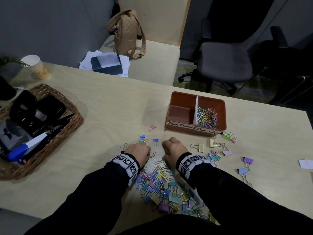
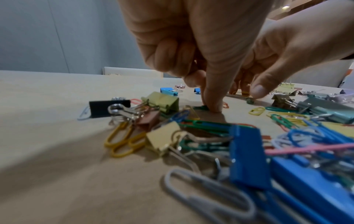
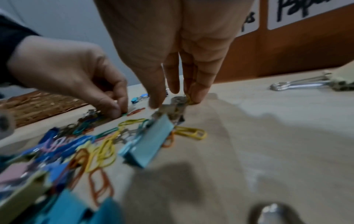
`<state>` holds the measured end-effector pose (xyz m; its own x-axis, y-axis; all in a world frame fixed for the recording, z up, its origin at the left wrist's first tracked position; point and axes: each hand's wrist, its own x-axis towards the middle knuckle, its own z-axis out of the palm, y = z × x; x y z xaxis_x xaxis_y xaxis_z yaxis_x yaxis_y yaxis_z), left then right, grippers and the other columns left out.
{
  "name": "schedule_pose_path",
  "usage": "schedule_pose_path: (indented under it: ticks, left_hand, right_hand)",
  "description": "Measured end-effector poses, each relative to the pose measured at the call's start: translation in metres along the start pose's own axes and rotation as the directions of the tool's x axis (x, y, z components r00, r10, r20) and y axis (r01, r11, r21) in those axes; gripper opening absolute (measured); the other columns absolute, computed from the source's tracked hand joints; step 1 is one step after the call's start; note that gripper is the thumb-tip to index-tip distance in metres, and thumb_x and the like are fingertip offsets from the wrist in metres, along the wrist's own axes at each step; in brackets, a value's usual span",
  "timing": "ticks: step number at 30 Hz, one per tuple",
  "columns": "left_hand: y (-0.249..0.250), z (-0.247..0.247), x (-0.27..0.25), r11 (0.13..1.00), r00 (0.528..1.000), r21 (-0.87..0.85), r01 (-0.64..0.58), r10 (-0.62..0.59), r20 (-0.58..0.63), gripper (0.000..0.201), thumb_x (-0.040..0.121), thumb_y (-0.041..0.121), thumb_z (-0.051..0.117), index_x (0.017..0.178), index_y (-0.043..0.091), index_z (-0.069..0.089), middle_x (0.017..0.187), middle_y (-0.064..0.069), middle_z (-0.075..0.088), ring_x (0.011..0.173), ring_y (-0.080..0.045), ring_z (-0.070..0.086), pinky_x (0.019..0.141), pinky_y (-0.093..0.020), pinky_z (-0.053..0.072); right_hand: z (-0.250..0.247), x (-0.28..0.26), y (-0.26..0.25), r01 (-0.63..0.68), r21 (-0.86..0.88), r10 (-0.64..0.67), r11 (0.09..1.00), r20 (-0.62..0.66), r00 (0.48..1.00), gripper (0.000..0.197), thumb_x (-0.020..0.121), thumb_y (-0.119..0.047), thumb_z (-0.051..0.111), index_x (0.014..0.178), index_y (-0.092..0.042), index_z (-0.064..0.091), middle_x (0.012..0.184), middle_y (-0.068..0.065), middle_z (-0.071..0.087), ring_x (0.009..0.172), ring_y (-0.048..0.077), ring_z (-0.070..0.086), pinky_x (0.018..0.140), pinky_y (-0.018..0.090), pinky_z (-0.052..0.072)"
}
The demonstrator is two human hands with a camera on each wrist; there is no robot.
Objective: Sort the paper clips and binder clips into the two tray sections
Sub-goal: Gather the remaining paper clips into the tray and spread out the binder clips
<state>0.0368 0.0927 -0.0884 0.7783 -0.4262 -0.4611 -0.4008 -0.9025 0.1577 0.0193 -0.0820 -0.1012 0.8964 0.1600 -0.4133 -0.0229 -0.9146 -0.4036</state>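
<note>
A brown two-section tray [image 1: 171,112] stands at the back right. Its right section holds coloured paper clips [image 1: 207,117]; its left section, labelled for clamps, is bare. A mixed pile of paper clips and binder clips [image 1: 162,189] lies between my wrists. My left hand [image 2: 206,103] pinches a green paper clip [image 2: 200,107] against the table, other fingers curled. My right hand [image 3: 180,97] hangs fingers-down at the pile's far edge and pinches a yellow paper clip [image 3: 189,99], beside a teal binder clip [image 3: 149,139]. In the head view both hands [image 1: 140,152] [image 1: 171,150] appear as fists.
Loose binder clips [image 1: 218,153] lie right of my right hand and in front of the tray; a few small ones [image 1: 144,138] lie beyond my left hand. A wicker basket [image 1: 55,133] of office items stands at the left, a paper cup [image 1: 36,67] at the back left.
</note>
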Motion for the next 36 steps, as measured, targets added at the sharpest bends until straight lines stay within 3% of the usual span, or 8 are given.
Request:
schedule_pose_path:
  ticks: [9, 15, 20, 24, 27, 29, 32, 36]
  left_hand:
    - [0.008, -0.001, -0.006, 0.999, 0.998, 0.032, 0.017, -0.019, 0.061, 0.022, 0.089, 0.024, 0.047, 0.106, 0.013, 0.056, 0.107, -0.009, 0.057, 0.098, -0.03, 0.059, 0.09, -0.042, 0.045]
    - [-0.015, -0.008, -0.013, 0.838, 0.969, -0.51, 0.194, -0.244, -0.033, 0.003, 0.09, 0.017, 0.046, 0.089, 0.018, 0.049, 0.075, -0.002, 0.062, 0.071, -0.024, 0.058, 0.062, -0.028, 0.045]
    - [-0.03, -0.004, -0.017, 0.719, 0.96, -0.651, 0.244, -0.275, 0.056, 0.027, 0.092, 0.006, 0.039, 0.083, 0.017, 0.062, 0.061, 0.004, 0.055, 0.048, -0.013, 0.046, 0.046, -0.022, 0.033]
    - [-0.032, -0.002, -0.02, 0.791, 0.97, -0.569, 0.224, -0.238, 0.051, 0.031, 0.093, 0.013, 0.039, 0.074, 0.016, 0.063, 0.073, 0.001, 0.064, 0.065, -0.017, 0.056, 0.061, -0.025, 0.043]
    - [-0.028, -0.006, -0.027, 0.937, 0.981, -0.294, 0.19, -0.191, 0.027, 0.016, 0.091, 0.032, 0.052, 0.09, 0.022, 0.065, 0.091, 0.003, 0.063, 0.084, -0.018, 0.059, 0.073, -0.026, 0.046]
    - [-0.025, -0.006, -0.031, 0.985, 0.99, -0.109, 0.133, -0.128, 0.052, 0.025, 0.085, 0.044, 0.063, 0.104, 0.027, 0.064, 0.104, 0.005, 0.059, 0.096, -0.018, 0.059, 0.079, -0.027, 0.046]
    - [-0.027, -0.004, -0.034, 0.997, 0.992, 0.033, 0.076, -0.079, 0.095, 0.04, 0.082, 0.047, 0.066, 0.117, 0.026, 0.061, 0.116, 0.001, 0.056, 0.104, -0.022, 0.058, 0.083, -0.03, 0.046]
    - [-0.022, 0.001, -0.034, 0.996, 0.996, 0.085, 0.036, -0.043, 0.072, 0.031, 0.088, 0.042, 0.059, 0.114, 0.024, 0.064, 0.115, 0.0, 0.058, 0.101, -0.023, 0.06, 0.082, -0.031, 0.048]
  right_hand:
    - [0.019, -0.007, -0.021, 0.142, -0.235, -0.116, 0.962, 0.12, 0.986, 0.024, 0.082, -0.006, 0.061, 0.106, -0.006, 0.057, 0.106, 0.011, 0.052, 0.101, 0.029, 0.054, 0.084, 0.035, 0.049]
    - [0.011, -0.015, -0.013, 0.157, -0.182, -0.136, 0.971, 0.122, 0.983, 0.021, 0.089, -0.01, 0.053, 0.11, -0.014, 0.056, 0.108, 0.008, 0.054, 0.101, 0.028, 0.053, 0.082, 0.034, 0.046]
    - [-0.001, -0.017, -0.017, -0.038, 0.092, 0.037, 0.995, 0.006, 0.999, 0.026, 0.085, 0.003, 0.051, 0.093, -0.018, 0.064, 0.103, 0.0, 0.046, 0.087, 0.022, 0.059, 0.08, 0.029, 0.05]
    - [-0.01, -0.014, -0.02, -0.086, 0.115, 0.077, 0.99, 0.077, 0.994, 0.028, 0.083, 0.003, 0.051, 0.091, -0.019, 0.066, 0.105, 0.0, 0.056, 0.097, 0.02, 0.058, 0.082, 0.026, 0.047]
    - [-0.012, -0.02, -0.024, -0.043, 0.077, 0.035, 0.996, 0.111, 0.993, 0.014, 0.091, -0.023, 0.051, 0.102, -0.02, 0.06, 0.107, 0.002, 0.064, 0.1, 0.023, 0.059, 0.084, 0.031, 0.048]
    - [-0.012, -0.025, -0.025, 0.011, -0.032, -0.005, 0.999, 0.17, 0.985, 0.026, 0.09, -0.037, 0.057, 0.112, -0.024, 0.055, 0.113, 0.0, 0.061, 0.103, 0.024, 0.057, 0.085, 0.033, 0.048]
    - [-0.01, -0.029, -0.027, 0.097, -0.197, -0.057, 0.976, 0.204, 0.977, 0.037, 0.09, -0.038, 0.059, 0.122, -0.025, 0.048, 0.119, 0.002, 0.056, 0.105, 0.025, 0.058, 0.085, 0.035, 0.049]
    - [-0.008, -0.031, -0.024, 0.114, -0.266, -0.049, 0.957, 0.24, 0.97, 0.04, 0.091, -0.034, 0.058, 0.127, -0.02, 0.047, 0.119, 0.006, 0.05, 0.1, 0.03, 0.06, 0.081, 0.037, 0.049]
